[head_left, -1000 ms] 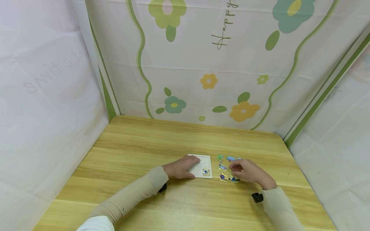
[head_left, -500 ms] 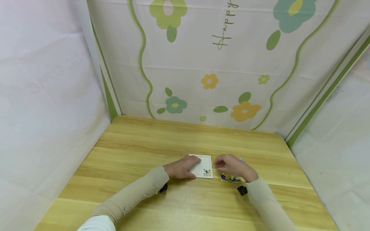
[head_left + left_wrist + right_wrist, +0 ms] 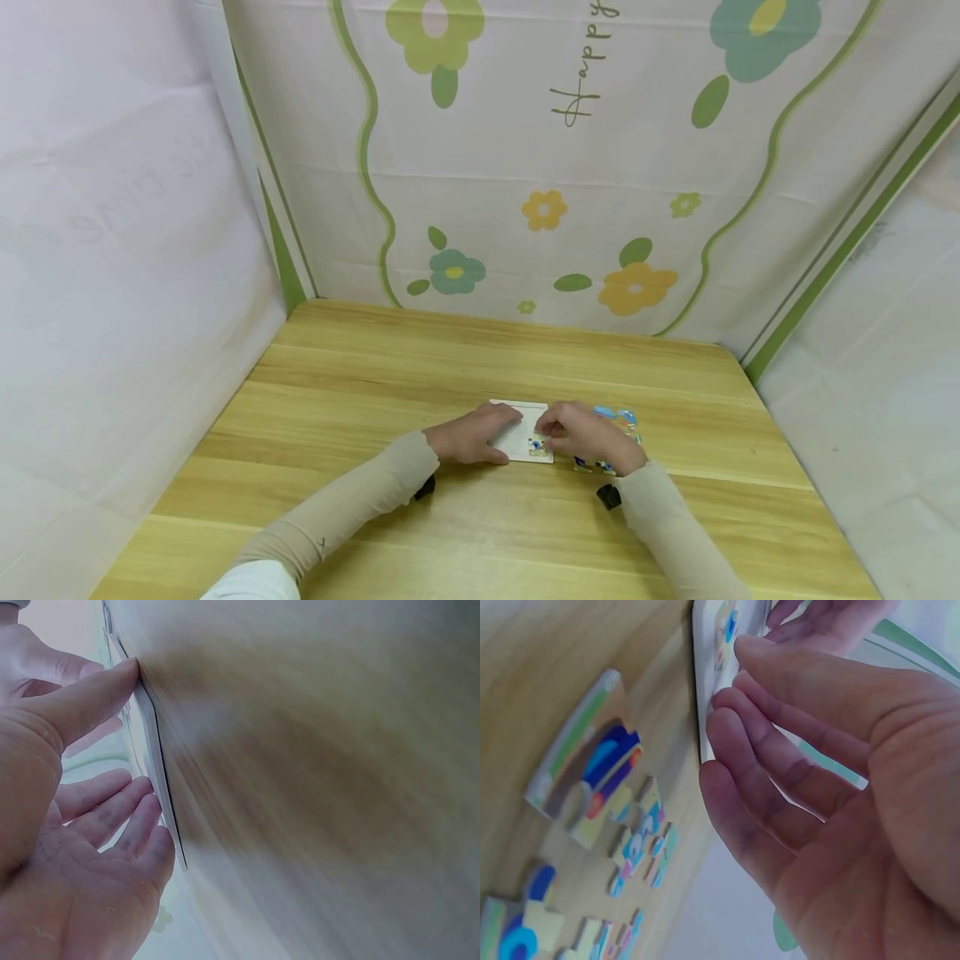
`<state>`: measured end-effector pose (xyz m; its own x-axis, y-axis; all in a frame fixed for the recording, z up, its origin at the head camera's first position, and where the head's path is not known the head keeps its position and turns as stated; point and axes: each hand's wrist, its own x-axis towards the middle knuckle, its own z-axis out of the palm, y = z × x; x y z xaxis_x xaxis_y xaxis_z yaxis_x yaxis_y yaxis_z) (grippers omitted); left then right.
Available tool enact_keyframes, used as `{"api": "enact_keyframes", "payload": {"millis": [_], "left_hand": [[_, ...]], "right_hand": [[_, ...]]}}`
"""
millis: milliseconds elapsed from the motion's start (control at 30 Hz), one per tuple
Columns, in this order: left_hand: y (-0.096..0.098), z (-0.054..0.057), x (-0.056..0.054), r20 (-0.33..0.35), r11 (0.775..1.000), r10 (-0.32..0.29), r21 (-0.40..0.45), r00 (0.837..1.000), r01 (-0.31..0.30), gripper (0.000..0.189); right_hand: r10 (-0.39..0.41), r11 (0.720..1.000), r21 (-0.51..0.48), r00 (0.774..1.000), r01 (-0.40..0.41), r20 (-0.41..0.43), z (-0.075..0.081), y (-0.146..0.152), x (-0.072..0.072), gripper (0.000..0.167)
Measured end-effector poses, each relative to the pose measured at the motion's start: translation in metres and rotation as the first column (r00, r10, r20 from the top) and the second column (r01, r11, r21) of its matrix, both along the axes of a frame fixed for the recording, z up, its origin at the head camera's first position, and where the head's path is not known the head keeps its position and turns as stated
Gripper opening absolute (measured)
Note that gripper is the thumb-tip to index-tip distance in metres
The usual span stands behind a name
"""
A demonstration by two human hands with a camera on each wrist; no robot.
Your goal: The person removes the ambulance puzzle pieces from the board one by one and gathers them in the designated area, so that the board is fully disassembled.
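Observation:
A white puzzle tray (image 3: 512, 455) lies flat on the table. One puzzle piece (image 3: 537, 447), yellow with a blue centre, sits in its lower right corner. My left hand (image 3: 468, 435) rests over the tray's left side with fingers spread; in the left wrist view its thumb touches the tray's near edge. At the right edge, just by the piece, my right hand (image 3: 581, 432) has thumb and index fingertips close together. In the right wrist view, the right hand's other fingers (image 3: 735, 780) are bent, and I cannot make out anything between the fingertips.
Several loose puzzle pieces (image 3: 627, 417) lie right of the tray, partly under my right hand. The right wrist view shows a blue and orange piece (image 3: 607, 772) and a smaller one (image 3: 637, 836). Flowered cloth (image 3: 480, 183) stands behind the wooden table (image 3: 390, 350).
My right hand has moved left, from over the loose pieces to the right edge of the tray, uncovering pieces at the right. My left hand has stayed in place on the tray.

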<state>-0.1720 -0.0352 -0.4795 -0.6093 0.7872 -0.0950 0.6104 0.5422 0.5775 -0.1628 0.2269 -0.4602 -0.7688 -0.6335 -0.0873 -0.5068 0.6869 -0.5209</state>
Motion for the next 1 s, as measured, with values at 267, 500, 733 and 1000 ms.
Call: {"api": "enact_keyframes", "payload": {"millis": [267,500,733,1000], "left_hand": [[0.001,0.000,0.000,-0.010,1.000,-0.001,-0.010,1.000,0.001,0.072],[0.002,0.000,-0.001,-0.015,1.000,-0.001,-0.017,1.000,0.001,0.073],[0.002,0.000,0.000,-0.007,1.000,-0.001,-0.008,1.000,0.001,0.073],[0.002,0.002,0.002,-0.015,1.000,0.000,-0.019,1.000,0.000,0.073]], "right_hand": [[-0.013,0.999,0.041,0.999,0.015,-0.037,-0.004,-0.001,0.003,0.018],[-0.038,0.998,0.045,0.999,0.039,-0.021,-0.003,-0.004,0.005,0.014],[-0.060,0.998,-0.013,0.996,0.061,0.064,0.007,-0.004,0.005,0.010],[-0.055,0.996,-0.061,0.992,0.063,0.117,0.012,-0.004,0.006,0.005]]}}
